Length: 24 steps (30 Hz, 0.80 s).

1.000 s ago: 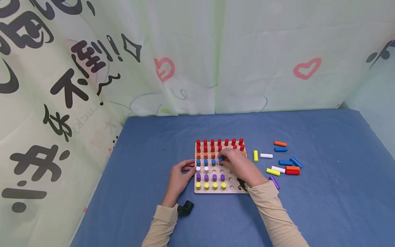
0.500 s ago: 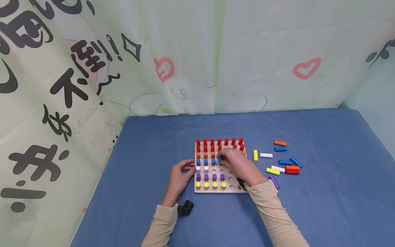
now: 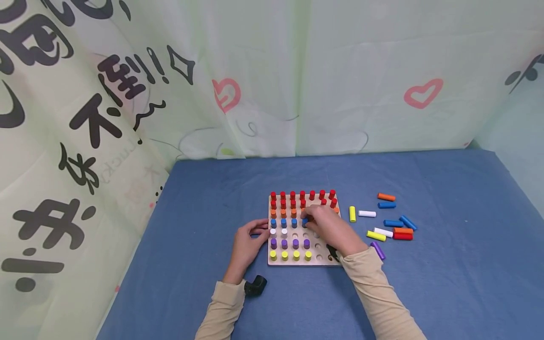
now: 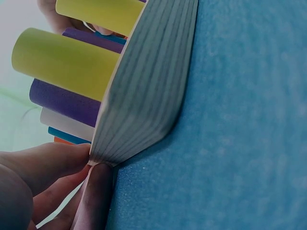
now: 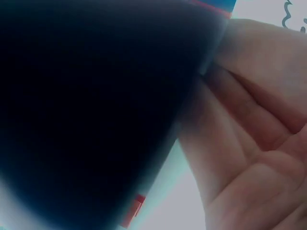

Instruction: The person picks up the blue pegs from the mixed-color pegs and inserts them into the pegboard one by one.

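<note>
A wooden pegboard [image 3: 293, 263] lies flat on a blue cloth [image 3: 204, 203], seen with its person working from the near side. The left hand [image 3: 246, 244] is at the board's left edge, thumb and fingers brought close together, pinching the rim. The right hand [image 3: 331, 229] reaches over the board from its near right corner; thumb and fingertips are drawn in around a blue peg [image 3: 304, 222], upright at the fourth place of the board's blue row. Whether that peg is fully seated I cannot tell. In the right wrist view a dark shape blocks most of the scene.

From the board's far side to its near side, the rows of pegs run red, red, orange, blue, white, purple and yellow. Two white pegs [image 3: 284, 233] stand at the left of their row; four purple pegs [image 3: 295, 244] and four yellow pegs [image 3: 296, 256] fill the left part of theirs, with bare holes to the right. Loose pegs lie scattered to the right of the board, among them a single red peg [image 3: 403, 237] and a single purple peg [image 3: 377, 250]. Beyond the board hangs a pale curtain [image 3: 331, 80].
</note>
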Each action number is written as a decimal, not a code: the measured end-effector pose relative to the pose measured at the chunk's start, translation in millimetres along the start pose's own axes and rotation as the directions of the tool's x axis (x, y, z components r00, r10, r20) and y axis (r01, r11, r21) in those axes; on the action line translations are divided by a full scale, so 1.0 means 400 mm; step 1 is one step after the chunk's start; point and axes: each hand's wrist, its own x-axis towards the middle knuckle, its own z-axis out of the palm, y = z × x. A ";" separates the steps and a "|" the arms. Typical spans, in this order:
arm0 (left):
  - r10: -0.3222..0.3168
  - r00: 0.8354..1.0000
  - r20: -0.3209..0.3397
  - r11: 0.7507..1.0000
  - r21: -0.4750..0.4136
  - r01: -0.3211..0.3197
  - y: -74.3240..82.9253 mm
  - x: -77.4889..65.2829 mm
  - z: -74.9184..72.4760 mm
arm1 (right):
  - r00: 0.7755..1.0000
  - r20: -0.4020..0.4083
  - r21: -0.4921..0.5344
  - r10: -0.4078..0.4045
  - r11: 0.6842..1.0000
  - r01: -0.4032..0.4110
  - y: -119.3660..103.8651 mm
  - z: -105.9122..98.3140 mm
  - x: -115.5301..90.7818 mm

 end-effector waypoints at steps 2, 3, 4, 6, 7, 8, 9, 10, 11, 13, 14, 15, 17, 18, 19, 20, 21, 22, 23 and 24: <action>0.000 1.000 -0.001 1.000 -0.002 0.000 0.000 0.000 0.000 | 1.000 0.006 0.004 0.013 1.000 -0.013 0.001 0.000 0.000; 0.000 1.000 -0.002 1.000 -0.001 0.000 0.000 0.000 0.000 | 1.000 0.006 0.004 0.015 1.000 -0.015 0.001 0.000 0.001; 0.000 1.000 -0.003 1.000 0.001 0.000 0.001 0.000 0.000 | 1.000 0.006 0.003 0.014 1.000 -0.014 0.001 0.000 0.001; 0.000 1.000 -0.005 1.000 0.001 0.000 0.001 0.000 0.000 | 1.000 0.004 -0.001 0.013 1.000 -0.013 0.002 0.000 0.001; 0.000 1.000 -0.005 1.000 0.001 0.000 0.001 0.000 0.000 | 1.000 0.003 -0.003 0.011 1.000 -0.011 0.002 0.001 0.001; 0.000 1.000 -0.005 1.000 0.000 0.000 0.001 0.000 0.001 | 1.000 0.003 -0.005 0.011 1.000 -0.011 0.002 0.001 0.001; 0.001 1.000 -0.006 1.000 0.000 -0.001 0.001 0.000 0.001 | 1.000 0.002 -0.007 0.012 1.000 -0.012 0.002 0.001 0.002; 0.001 1.000 -0.006 1.000 -0.003 -0.001 0.001 0.000 0.001 | 1.000 0.002 -0.009 0.012 1.000 -0.012 0.002 0.001 0.001; 0.000 1.000 -0.006 1.000 -0.006 0.000 0.001 0.000 0.001 | 1.000 0.003 -0.012 0.014 1.000 -0.014 0.003 0.002 0.001; -0.005 1.000 -0.006 1.000 -0.002 0.005 0.000 -0.001 0.002 | 1.000 0.005 -0.017 0.018 1.000 -0.018 0.003 0.002 0.000; -0.007 1.000 -0.005 1.000 0.000 0.007 -0.001 -0.001 0.003 | 1.000 0.006 -0.021 0.019 1.000 -0.019 0.003 0.002 -0.001; -0.009 1.000 -0.004 1.000 0.000 0.009 -0.002 -0.001 0.003 | 1.000 0.006 -0.026 0.019 0.999 -0.019 0.002 0.001 -0.002; -0.013 1.000 -0.003 1.000 0.002 0.013 -0.002 -0.001 0.004 | 1.000 0.005 -0.033 0.017 0.999 -0.017 0.002 -0.001 -0.005; -0.013 1.000 -0.003 1.000 0.004 0.013 -0.003 -0.001 0.005 | 1.000 0.003 -0.036 0.016 0.999 -0.016 0.001 -0.002 -0.006; -0.011 1.000 -0.003 1.000 0.002 0.011 -0.002 -0.001 0.005 | 1.000 0.001 -0.039 0.014 0.999 -0.014 0.000 -0.004 -0.007; -0.009 1.000 -0.004 1.000 0.000 0.009 -0.002 0.000 0.005 | 1.000 -0.002 -0.039 0.013 0.999 -0.013 -0.001 -0.006 -0.008; -0.009 1.000 -0.005 1.000 -0.001 0.009 -0.002 0.000 0.004 | 1.000 -0.004 -0.039 0.012 0.999 -0.012 -0.001 -0.008 -0.009; -0.008 1.000 -0.006 1.000 0.000 0.008 -0.001 0.000 0.004 | 1.000 -0.007 -0.038 0.013 0.999 -0.013 -0.002 -0.010 -0.011; -0.008 1.000 -0.006 1.000 0.001 0.008 0.000 0.000 0.004 | 1.000 -0.009 -0.038 0.012 0.999 -0.012 -0.003 -0.013 -0.012; -0.009 1.000 -0.007 1.000 0.002 0.009 0.000 0.000 0.003 | 1.000 -0.012 -0.038 0.012 0.999 -0.013 -0.003 -0.015 -0.013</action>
